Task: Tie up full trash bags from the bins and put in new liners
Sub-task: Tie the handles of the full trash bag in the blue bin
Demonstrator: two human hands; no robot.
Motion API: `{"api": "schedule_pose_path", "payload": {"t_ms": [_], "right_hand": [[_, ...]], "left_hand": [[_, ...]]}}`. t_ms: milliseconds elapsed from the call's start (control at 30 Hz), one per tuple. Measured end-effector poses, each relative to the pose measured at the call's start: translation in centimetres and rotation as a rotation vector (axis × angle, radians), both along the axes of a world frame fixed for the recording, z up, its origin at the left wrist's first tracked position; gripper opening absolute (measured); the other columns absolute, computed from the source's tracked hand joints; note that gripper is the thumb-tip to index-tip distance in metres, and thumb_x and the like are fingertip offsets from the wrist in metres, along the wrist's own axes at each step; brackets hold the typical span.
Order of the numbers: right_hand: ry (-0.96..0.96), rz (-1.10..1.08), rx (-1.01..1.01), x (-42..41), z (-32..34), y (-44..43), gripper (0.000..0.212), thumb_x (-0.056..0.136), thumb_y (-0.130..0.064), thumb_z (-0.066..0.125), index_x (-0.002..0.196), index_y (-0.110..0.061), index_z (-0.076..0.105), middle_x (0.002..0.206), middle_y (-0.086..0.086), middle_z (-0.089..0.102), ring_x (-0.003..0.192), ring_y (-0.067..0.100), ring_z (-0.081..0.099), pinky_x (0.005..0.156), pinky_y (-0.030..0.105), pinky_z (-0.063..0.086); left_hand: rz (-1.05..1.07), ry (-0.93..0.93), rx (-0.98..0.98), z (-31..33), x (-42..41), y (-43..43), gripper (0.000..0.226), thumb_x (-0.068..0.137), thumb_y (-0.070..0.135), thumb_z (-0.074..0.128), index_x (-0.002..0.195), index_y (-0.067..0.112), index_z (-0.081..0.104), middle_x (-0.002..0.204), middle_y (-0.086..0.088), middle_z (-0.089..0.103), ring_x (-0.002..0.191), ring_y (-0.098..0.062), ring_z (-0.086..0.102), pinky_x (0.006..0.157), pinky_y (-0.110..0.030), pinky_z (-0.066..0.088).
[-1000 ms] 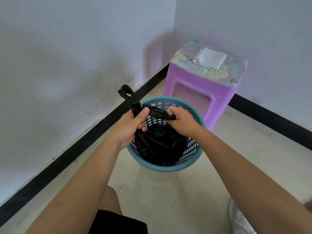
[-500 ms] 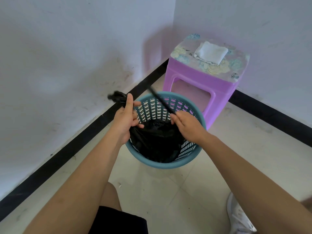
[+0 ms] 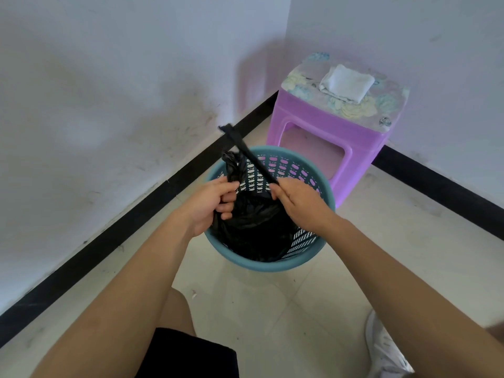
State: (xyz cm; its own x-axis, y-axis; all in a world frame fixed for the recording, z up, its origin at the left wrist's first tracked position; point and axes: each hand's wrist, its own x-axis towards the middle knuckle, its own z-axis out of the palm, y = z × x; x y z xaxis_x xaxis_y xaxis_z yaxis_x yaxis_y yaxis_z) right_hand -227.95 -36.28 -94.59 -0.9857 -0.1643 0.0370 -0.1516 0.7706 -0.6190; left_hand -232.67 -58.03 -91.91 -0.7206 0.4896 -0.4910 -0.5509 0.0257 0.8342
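Note:
A black trash bag (image 3: 253, 227) sits inside a teal perforated bin (image 3: 272, 264) on the tiled floor. My left hand (image 3: 215, 205) grips one twisted bag handle (image 3: 231, 165), which sticks up over the bin's far left rim. My right hand (image 3: 297, 200) grips the other handle (image 3: 245, 151), pulled taut into a thin strip slanting up and to the left. Both hands hover over the bin's mouth, a short gap between them.
A purple plastic stool (image 3: 327, 132) with a floral top stands in the corner just behind the bin, a folded white cloth (image 3: 346, 84) on it. White walls with black skirting close in on the left and behind. My knee and a white shoe (image 3: 387, 350) are below.
The handles were crossed close together, then pulled apart. My left hand has swung back in over the bin and its handle now stands upright; my right hand pulls its handle taut.

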Motion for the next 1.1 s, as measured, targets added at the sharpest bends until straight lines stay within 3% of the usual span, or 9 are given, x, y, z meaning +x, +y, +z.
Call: {"api": "schedule_pose_path", "payload": {"t_ms": [133,233,333,500,600,733,867,933,1100], "right_hand": [[0.013,0.203,0.236,0.2,0.6,-0.6,0.034,0.105,-0.037,0.034,0.081,-0.019,0.051,0.08,-0.004,0.055,0.081,0.021,0.054,0.078,0.038,0.044],[0.01,0.27,0.315,0.3,1.0,-0.6,0.034,0.105,-0.039,0.036,0.082,-0.019,0.051,0.083,-0.001,0.056,0.084,0.025,0.056,0.081,0.039,0.045],[-0.022,0.247,0.265,0.5,1.0,-0.5,0.037,0.103,-0.044,0.04,0.085,-0.018,0.06,0.085,0.0,0.061,0.087,0.023,0.059,0.082,0.041,0.048],[-0.409,0.065,-0.209,1.4,1.1,0.8,0.036,0.09,-0.029,0.068,0.125,-0.023,0.061,0.114,-0.007,0.068,0.104,0.011,0.064,0.096,0.035,0.051],[-0.699,-0.178,-0.694,1.3,1.9,0.8,0.045,0.084,-0.028,0.056,0.128,-0.023,0.061,0.118,-0.007,0.069,0.111,0.01,0.06,0.099,0.032,0.047],[-0.651,-0.417,-0.908,-0.1,3.1,0.8,0.07,0.078,-0.076,0.051,0.116,-0.02,0.07,0.106,-0.003,0.071,0.089,0.012,0.061,0.07,0.027,0.045],[-0.379,-0.507,-1.162,-1.4,4.2,1.1,0.012,0.097,-0.025,0.061,0.093,-0.016,0.066,0.09,0.004,0.059,0.055,0.003,0.039,0.043,0.014,0.028],[-0.23,-0.558,-1.328,-1.4,4.1,1.5,0.009,0.098,-0.015,0.058,0.092,-0.013,0.064,0.088,0.005,0.061,0.055,0.003,0.043,0.044,0.013,0.034],[-0.326,-0.521,-1.57,0.4,4.0,1.1,0.019,0.102,-0.016,0.049,0.094,-0.005,0.062,0.078,0.006,0.068,0.067,0.011,0.063,0.057,0.018,0.052]], "left_hand": [[-0.219,0.108,-0.061,0.2,0.3,-0.5,0.031,0.092,-0.002,0.057,0.121,0.008,0.055,0.058,0.009,0.043,0.051,-0.005,0.037,0.053,-0.023,0.031],[-0.243,0.178,-0.089,0.7,0.9,0.1,0.013,0.091,0.02,0.066,0.101,0.012,0.063,0.058,0.007,0.037,0.051,-0.009,0.029,0.05,-0.024,0.027],[-0.128,0.153,-0.087,0.7,1.2,0.7,0.028,0.094,0.035,0.06,0.082,0.01,0.053,0.058,0.002,0.021,0.054,-0.014,0.017,0.046,-0.023,0.024],[-0.196,0.153,-0.032,1.1,2.2,1.2,0.044,0.099,0.033,0.054,0.058,0.017,0.046,0.053,0.003,0.032,0.05,-0.014,0.018,0.046,-0.023,0.026],[-0.222,0.141,-0.024,1.2,2.4,1.4,0.037,0.099,0.03,0.053,0.066,0.02,0.066,0.055,0.002,0.036,0.051,-0.016,0.016,0.047,-0.025,0.024],[-0.263,0.13,-0.033,0.8,2.3,1.5,0.035,0.099,0.03,0.053,0.112,0.002,0.068,0.059,-0.001,0.035,0.053,-0.018,0.015,0.048,-0.025,0.025],[-0.181,0.079,0.016,0.4,2.5,1.6,0.035,0.099,0.028,0.052,0.118,0.002,0.066,0.061,-0.001,0.044,0.048,-0.011,0.022,0.046,-0.022,0.028],[-0.061,0.045,0.091,0.3,2.2,1.9,0.034,0.1,0.026,0.051,0.118,0.001,0.064,0.065,-0.002,0.053,0.045,-0.008,0.025,0.045,-0.021,0.03],[0.031,-0.044,0.147,0.4,2.0,2.4,0.034,0.098,0.021,0.053,0.121,-0.003,0.061,0.089,-0.009,0.073,0.045,-0.006,0.033,0.047,-0.019,0.04]]}}
